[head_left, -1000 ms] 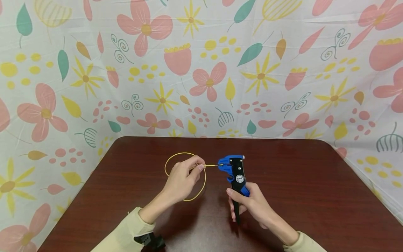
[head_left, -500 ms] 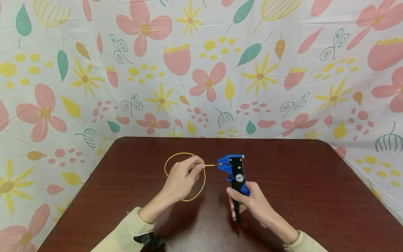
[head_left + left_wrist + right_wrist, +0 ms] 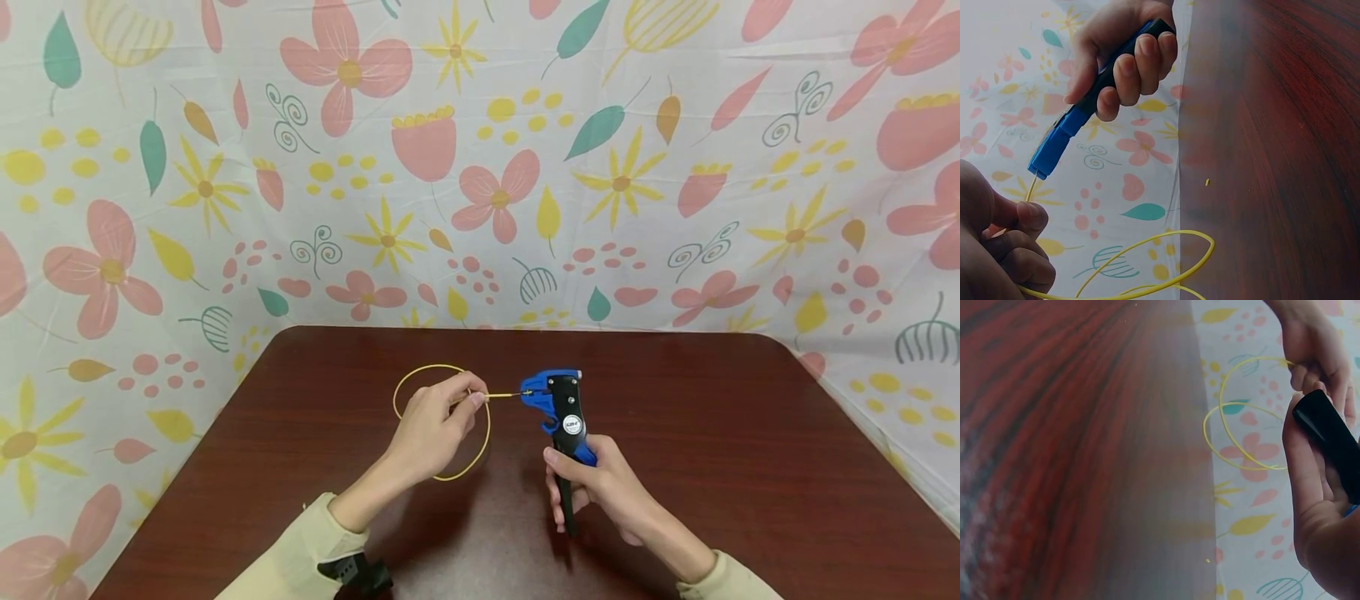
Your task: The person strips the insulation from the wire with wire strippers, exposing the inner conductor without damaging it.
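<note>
Pinching the yellow wire near its free end, the left hand feeds the tip into the blue head of the wire stripper, which the right hand grips upright by its black handles, fingers curled round them. Behind the left hand the wire trails back in a loose loop above the dark wood counter (a tiny yellow fleck lies on it), with floral cloth hung behind. This looks like the stripping step with the end seated; next would likely call for a firm squeeze of the handles while the wire is held steady.
</note>
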Motion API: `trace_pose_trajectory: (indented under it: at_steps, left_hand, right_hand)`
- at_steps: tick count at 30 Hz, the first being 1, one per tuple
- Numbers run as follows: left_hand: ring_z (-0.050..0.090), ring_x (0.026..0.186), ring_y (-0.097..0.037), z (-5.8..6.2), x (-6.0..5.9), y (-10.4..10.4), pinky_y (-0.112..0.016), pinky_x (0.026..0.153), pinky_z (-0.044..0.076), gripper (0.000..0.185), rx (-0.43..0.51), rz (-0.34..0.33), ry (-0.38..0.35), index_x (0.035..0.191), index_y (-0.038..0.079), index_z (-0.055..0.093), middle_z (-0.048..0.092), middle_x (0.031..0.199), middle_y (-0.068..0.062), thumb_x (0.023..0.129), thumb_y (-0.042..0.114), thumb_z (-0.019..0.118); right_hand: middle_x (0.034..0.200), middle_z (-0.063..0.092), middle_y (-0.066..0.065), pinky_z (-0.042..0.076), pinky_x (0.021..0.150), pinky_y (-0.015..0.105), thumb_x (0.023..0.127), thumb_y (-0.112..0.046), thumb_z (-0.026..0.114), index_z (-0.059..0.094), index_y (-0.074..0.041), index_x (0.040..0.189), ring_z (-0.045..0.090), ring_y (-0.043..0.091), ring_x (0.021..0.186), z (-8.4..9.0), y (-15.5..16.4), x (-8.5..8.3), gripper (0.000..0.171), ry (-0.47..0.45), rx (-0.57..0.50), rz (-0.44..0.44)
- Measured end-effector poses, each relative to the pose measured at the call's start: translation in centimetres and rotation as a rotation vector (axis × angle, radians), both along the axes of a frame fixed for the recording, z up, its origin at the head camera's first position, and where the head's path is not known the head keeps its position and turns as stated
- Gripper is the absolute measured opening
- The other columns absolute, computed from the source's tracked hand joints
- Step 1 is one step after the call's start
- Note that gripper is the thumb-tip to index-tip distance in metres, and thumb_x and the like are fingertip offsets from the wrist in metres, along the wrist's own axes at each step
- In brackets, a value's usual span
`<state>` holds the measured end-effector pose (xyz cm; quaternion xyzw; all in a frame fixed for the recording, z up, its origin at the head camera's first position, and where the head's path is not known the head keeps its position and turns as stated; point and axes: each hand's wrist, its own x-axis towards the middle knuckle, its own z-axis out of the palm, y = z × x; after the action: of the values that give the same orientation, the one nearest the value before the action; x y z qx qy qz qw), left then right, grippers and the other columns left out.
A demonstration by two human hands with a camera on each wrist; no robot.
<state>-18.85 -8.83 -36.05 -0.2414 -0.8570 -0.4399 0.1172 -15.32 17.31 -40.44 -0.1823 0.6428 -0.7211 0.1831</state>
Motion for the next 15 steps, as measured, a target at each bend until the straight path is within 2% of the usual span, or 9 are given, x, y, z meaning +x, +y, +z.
trace_pose_trajectory:
  at_steps: [11, 15]
  left_hand:
    - [0.046, 0.048, -0.004, -0.17, -0.06, -0.06, -0.03, 0.06, 0.043, 0.011, -0.004, -0.003, -0.003, 0.102, 0.018, 0.07, 0.048, 0.057, 0.013, 0.106, 0.014, 0.061]
    - [0.045, 0.047, -0.005, -0.15, -0.06, -0.07, -0.03, 0.059, 0.042, 0.011, -0.002, -0.005, -0.007, 0.103, 0.018, 0.07, 0.048, 0.056, 0.013, 0.106, 0.014, 0.061]
  right_hand:
    - [0.075, 0.062, 0.024, 0.06, 0.059, 0.058, 0.109, -0.016, 0.059, 0.055, 0.013, 0.103, 0.069, 0.03, 0.057, -0.17, -0.06, 0.0, 0.03, 0.068, 0.051, -0.08]
    - [0.076, 0.062, 0.023, 0.06, 0.059, 0.058, 0.109, -0.015, 0.059, 0.055, 0.013, 0.104, 0.069, 0.031, 0.057, -0.08, -0.04, -0.03, 0.029, 0.071, 0.057, -0.082]
